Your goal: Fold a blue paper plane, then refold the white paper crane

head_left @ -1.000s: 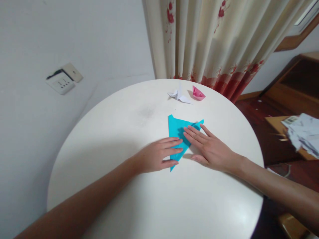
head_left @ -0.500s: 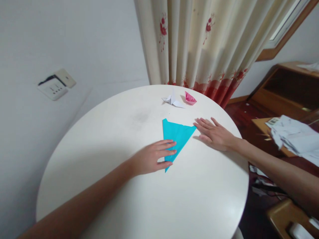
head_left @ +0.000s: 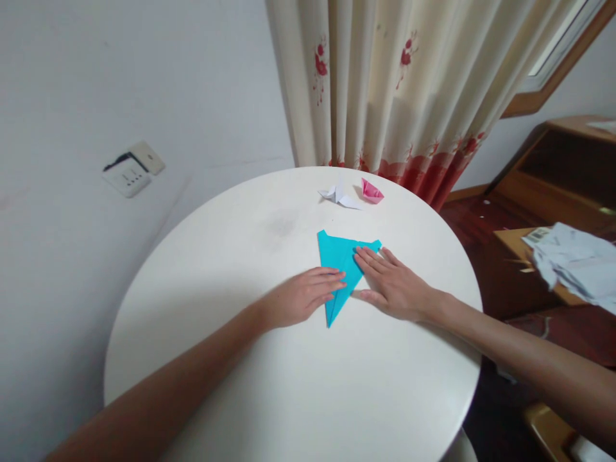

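A folded sheet of blue paper (head_left: 339, 250) lies flat on the round white table, its narrow point toward me and its wide end away. My left hand (head_left: 305, 295) rests on its left edge, fingers stretched out over the paper. From the right, my right hand (head_left: 392, 282) lies flat with its fingertips on the paper's right edge and its thumb spread lower down. Part of the sheet is hidden beneath the fingers of both hands.
Beyond the blue paper, a white origami bird (head_left: 337, 196) and a small pink paper boat (head_left: 372, 191) sit near the far rim of the table (head_left: 192, 269). A curtain (head_left: 356, 96) hangs behind. White papers (head_left: 577, 263) are piled on a wooden surface at the right.
My right hand has slid toward me and leftward along the paper's right edge, from its far right corner. My left hand stays on the paper, its thumb drawn nearer the fingers.
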Available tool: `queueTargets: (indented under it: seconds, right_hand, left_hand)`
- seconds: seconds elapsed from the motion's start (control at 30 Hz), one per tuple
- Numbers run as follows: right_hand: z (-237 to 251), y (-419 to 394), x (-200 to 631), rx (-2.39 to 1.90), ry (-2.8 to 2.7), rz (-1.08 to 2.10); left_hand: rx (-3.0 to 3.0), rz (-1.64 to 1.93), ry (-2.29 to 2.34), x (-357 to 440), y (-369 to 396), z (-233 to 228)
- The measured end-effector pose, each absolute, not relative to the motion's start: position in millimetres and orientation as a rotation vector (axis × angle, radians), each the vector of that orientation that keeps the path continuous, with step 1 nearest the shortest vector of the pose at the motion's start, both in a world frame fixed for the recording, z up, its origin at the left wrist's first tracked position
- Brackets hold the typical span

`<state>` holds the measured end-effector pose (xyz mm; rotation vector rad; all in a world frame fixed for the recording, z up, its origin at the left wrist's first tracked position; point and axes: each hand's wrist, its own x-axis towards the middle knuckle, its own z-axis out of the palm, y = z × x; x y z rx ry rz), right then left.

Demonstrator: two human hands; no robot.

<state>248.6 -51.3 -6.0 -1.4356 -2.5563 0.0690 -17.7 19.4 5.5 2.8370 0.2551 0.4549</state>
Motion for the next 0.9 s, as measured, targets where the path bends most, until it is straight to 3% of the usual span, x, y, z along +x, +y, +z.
queueTargets:
  seconds: [0.27,0.6,0.9]
  right_hand:
    - [3,-23,266,-1.197,-2.700,0.208]
    - [8,-138,228,-1.144,-2.647,0.374]
    - [3,-144,224,-1.164,-2.624,0.375]
  left_hand:
    - [3.046,0.435,0.294,-19,2,-3]
    - [3.010,0.474,0.292,-16,3,1]
    - [3.064,0.452,0.242,-12,-2,6]
